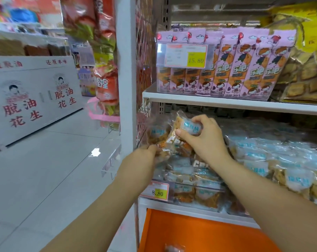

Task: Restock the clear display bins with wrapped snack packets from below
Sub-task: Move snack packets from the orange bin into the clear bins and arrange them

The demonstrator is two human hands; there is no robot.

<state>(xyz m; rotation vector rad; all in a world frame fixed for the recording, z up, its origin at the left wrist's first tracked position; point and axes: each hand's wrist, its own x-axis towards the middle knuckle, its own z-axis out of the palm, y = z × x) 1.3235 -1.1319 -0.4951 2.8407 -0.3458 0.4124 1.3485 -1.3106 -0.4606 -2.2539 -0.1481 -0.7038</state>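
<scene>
So the big white shelf (226,103) unit has a clear display bin (208,187) on its lower level, already piled pretty high with wrapped snack packets (259,160). Underneath there's an orange drawer (190,231) with at least 1 loose packet (174,249) showing at the bottom edge.

Both hands are up over the left end of the bin with a small bunch (169,140) of the same packets between them. The right hand (203,137) is curled over the top of it, thumb and fingers pinching the blue-label end of 1 packet. The left hand (150,151) grips the bunch from the lower left, though its fingers are mostly hidden behind the plastic.

My take: these look super light, crinkly and slick, so a bunch will slide apart if you squeeze only 1. The filling looks crumbly too, so I'd hold the sealed wrapper edges or cradle from below rather than crush the middle.
</scene>
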